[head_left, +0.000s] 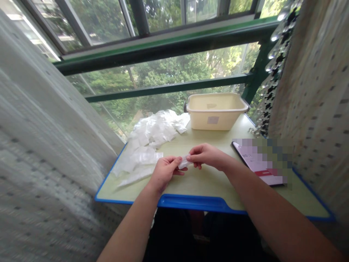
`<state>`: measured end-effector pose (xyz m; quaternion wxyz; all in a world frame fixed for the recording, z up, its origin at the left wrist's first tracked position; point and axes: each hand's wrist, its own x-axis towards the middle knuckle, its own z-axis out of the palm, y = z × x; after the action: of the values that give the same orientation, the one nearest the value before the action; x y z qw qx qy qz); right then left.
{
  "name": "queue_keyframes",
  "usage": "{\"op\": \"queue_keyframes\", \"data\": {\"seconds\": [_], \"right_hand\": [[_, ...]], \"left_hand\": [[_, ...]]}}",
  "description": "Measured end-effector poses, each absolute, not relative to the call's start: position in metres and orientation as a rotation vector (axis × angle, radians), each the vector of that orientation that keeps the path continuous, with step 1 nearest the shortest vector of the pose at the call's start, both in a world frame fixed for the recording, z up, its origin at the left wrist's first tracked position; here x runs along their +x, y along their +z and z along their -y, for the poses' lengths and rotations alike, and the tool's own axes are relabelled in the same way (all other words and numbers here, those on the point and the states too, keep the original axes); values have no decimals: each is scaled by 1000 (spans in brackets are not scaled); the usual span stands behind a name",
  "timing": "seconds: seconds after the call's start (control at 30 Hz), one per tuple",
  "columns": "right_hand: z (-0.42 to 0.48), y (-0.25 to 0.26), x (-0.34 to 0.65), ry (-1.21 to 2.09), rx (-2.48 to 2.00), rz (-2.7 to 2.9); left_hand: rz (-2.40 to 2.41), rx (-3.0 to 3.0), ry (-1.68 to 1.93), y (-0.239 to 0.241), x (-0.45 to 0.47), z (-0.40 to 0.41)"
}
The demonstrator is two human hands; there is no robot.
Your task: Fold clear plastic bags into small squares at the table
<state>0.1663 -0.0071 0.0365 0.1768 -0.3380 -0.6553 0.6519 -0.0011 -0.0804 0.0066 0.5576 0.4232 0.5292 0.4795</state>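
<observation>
Between my two hands, over the middle of the table, is a small clear plastic bag (pixel 184 162), bunched or folded. My left hand (pixel 168 168) pinches its left end between thumb and fingers. At its upper right end, my right hand (pixel 202 155) grips it with thumb and forefinger. A heap of clear plastic bags (pixel 155 127) lies to the far left on the table, and a few flatter bags (pixel 141 158) spread from it toward my left hand. Whether anything is inside the held bag I cannot tell.
A cream plastic bin (pixel 212 118) stands at the table's back edge. On the right lies a phone or tablet (pixel 268 178), partly blurred out. The table (pixel 207 185) has a blue raised rim. Curtains (pixel 313 109) hang on both sides, with a window and green railing (pixel 174 87) behind.
</observation>
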Motion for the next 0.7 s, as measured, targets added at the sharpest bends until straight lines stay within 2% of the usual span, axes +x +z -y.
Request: {"op": "queue_keyframes", "data": {"seconds": [0.1, 0.23, 0.33, 0.7], "right_hand": [[6, 35, 167, 1815, -985, 1862], [5, 31, 166, 1777, -996, 1886], [5, 30, 166, 1745, -987, 1902], [3, 30, 168, 1662, -961, 1975]], "left_hand": [[-1377, 1184, 1127, 7, 1, 84], [-1634, 1967, 1289, 11, 6, 94], [-1650, 2446, 1123, 14, 6, 97], [-1837, 2558, 808, 21, 8, 91]]}}
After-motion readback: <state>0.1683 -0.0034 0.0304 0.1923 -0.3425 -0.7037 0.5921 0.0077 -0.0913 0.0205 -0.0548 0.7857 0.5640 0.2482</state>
